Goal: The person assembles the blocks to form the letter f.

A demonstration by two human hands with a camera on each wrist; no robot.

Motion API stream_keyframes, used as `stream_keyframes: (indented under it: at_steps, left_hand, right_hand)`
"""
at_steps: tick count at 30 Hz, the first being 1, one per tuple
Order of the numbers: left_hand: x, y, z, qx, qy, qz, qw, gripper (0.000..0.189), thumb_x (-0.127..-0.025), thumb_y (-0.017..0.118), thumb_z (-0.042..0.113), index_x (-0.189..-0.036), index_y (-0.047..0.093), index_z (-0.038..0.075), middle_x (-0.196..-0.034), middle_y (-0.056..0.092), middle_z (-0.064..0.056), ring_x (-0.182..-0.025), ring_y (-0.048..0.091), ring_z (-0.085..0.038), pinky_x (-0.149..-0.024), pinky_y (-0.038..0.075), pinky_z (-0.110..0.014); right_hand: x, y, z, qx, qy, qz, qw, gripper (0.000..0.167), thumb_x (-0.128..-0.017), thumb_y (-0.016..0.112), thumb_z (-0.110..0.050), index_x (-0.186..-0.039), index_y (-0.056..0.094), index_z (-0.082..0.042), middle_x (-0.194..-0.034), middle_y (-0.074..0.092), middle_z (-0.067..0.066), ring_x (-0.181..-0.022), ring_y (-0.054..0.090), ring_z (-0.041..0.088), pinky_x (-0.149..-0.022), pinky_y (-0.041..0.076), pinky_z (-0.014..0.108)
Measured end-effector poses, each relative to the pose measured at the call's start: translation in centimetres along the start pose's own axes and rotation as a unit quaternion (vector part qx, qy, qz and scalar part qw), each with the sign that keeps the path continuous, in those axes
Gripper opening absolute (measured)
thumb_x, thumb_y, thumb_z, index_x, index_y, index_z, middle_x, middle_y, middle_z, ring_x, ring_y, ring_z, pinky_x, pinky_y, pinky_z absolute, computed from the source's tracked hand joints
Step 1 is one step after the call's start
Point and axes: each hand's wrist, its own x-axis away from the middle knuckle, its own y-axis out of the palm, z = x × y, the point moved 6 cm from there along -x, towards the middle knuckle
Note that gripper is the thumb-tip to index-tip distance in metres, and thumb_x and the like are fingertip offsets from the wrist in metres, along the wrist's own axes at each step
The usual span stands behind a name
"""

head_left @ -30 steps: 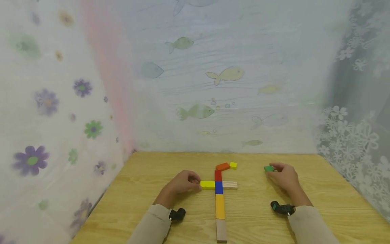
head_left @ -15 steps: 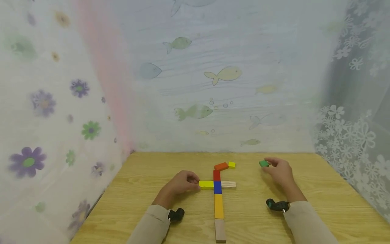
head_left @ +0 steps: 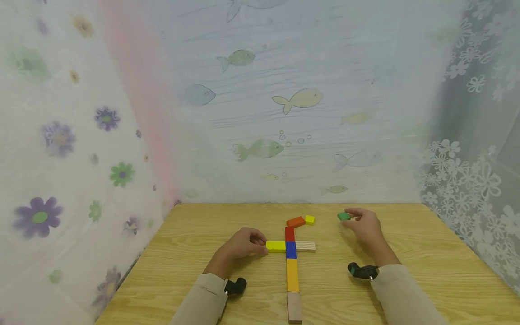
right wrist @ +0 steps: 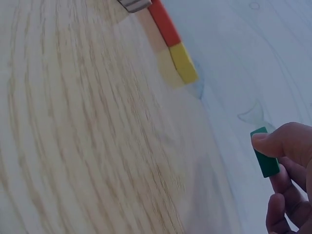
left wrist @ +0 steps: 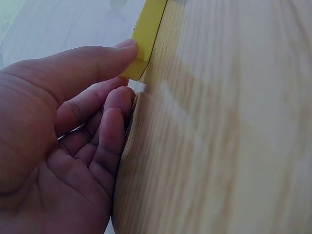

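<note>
My left hand (head_left: 243,246) pinches the outer end of a long yellow block (head_left: 276,247), thumb on its near side in the left wrist view. That block lies against a blue block (head_left: 290,250). Between thumb and fingers, my right hand (head_left: 365,228) holds a small green block (right wrist: 265,155) above the table, right of the other blocks. A red block (head_left: 290,234) sits beyond the blue one, and a plain wooden block (head_left: 305,246) to its right. Toward me run an orange-yellow block (head_left: 292,275) and a tan block (head_left: 294,308).
An orange block (head_left: 295,221) lies slanted from the red block's far end, with a small yellow block (head_left: 310,220) touching its right end. The wooden table (head_left: 195,221) meets a fish-patterned curtain (head_left: 300,135) at the back. Each wrist wears a small black camera.
My right hand has moved left and slightly away from me with the green block, nearing the small yellow block. The left hand stays on the long yellow block.
</note>
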Motion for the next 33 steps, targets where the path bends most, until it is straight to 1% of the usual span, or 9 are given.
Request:
stream_keyframes:
  at_steps: [5,9,12,16,19,25,33]
  left_hand:
    - [0.0,0.0,0.0,-0.004,-0.004,0.001,1.0,0.027,-0.089,0.083,0.02,-0.112,0.073,0.009,-0.097,0.069,0.0,-0.088,0.062,-0.015,-0.082,0.054,-0.029]
    - [0.0,-0.1,0.1,-0.002,-0.007,0.0,1.0,0.028,-0.09,0.083,0.021,-0.112,0.072,0.009,-0.097,0.069,0.0,-0.088,0.063,-0.016,-0.082,0.054,-0.03]
    - [0.0,0.0,0.0,0.0,-0.009,-0.001,1.0,0.029,-0.089,0.083,0.021,-0.113,0.072,0.008,-0.097,0.069,-0.001,-0.088,0.063,-0.016,-0.082,0.054,-0.031]
    - [0.0,0.0,-0.1,-0.002,-0.009,0.001,1.0,0.03,-0.089,0.084,0.022,-0.112,0.072,0.008,-0.097,0.068,-0.001,-0.088,0.062,-0.016,-0.082,0.054,-0.031]
    - [0.0,0.0,0.0,-0.001,-0.006,0.001,1.0,0.03,-0.089,0.084,0.022,-0.112,0.072,0.008,-0.097,0.068,-0.001,-0.088,0.062,-0.017,-0.082,0.054,-0.031]
    - [0.2,0.1,0.2,0.009,-0.004,-0.001,1.0,0.029,-0.089,0.083,0.019,-0.113,0.071,0.007,-0.097,0.069,-0.003,-0.087,0.063,-0.017,-0.081,0.054,-0.031]
    - [0.2,0.1,0.1,0.013,-0.002,-0.002,0.9999,0.028,-0.089,0.083,0.019,-0.112,0.071,0.007,-0.097,0.068,-0.003,-0.087,0.062,-0.017,-0.081,0.054,-0.031]
  right_hand:
    - [-0.2,0.5,-0.5,0.002,-0.001,-0.008,1.0,0.054,-0.095,0.073,-0.025,-0.144,0.06,-0.006,-0.139,0.06,0.022,-0.131,0.048,0.043,-0.094,0.052,0.052]
    - [-0.5,0.9,-0.7,0.014,-0.011,-0.009,0.9998,0.053,-0.094,0.075,-0.024,-0.141,0.062,-0.004,-0.136,0.062,0.022,-0.128,0.052,0.043,-0.094,0.053,0.052]
    - [-0.8,1.5,-0.7,0.004,-0.007,-0.019,0.9998,0.053,-0.094,0.076,-0.023,-0.14,0.062,-0.003,-0.135,0.062,0.021,-0.128,0.052,0.042,-0.097,0.052,0.052]
    - [-1.0,2.3,-0.7,-0.013,0.009,-0.032,0.9994,0.053,-0.093,0.076,-0.024,-0.141,0.062,-0.005,-0.136,0.061,0.019,-0.13,0.051,0.04,-0.101,0.05,0.05]
    - [-1.1,2.7,-0.8,-0.018,0.014,-0.036,0.9991,0.053,-0.093,0.077,-0.024,-0.141,0.062,-0.005,-0.135,0.061,0.018,-0.127,0.052,0.038,-0.098,0.051,0.046]
    - [-1.2,3.5,-1.1,-0.024,0.007,-0.044,0.9987,0.052,-0.093,0.076,-0.022,-0.14,0.062,-0.004,-0.133,0.061,0.018,-0.121,0.055,0.035,-0.09,0.053,0.039]
    - [-1.5,4.8,-0.9,-0.007,-0.001,-0.049,0.9988,0.048,-0.092,0.078,-0.019,-0.136,0.065,-0.003,-0.132,0.062,0.021,-0.118,0.058,0.036,-0.092,0.054,0.043]
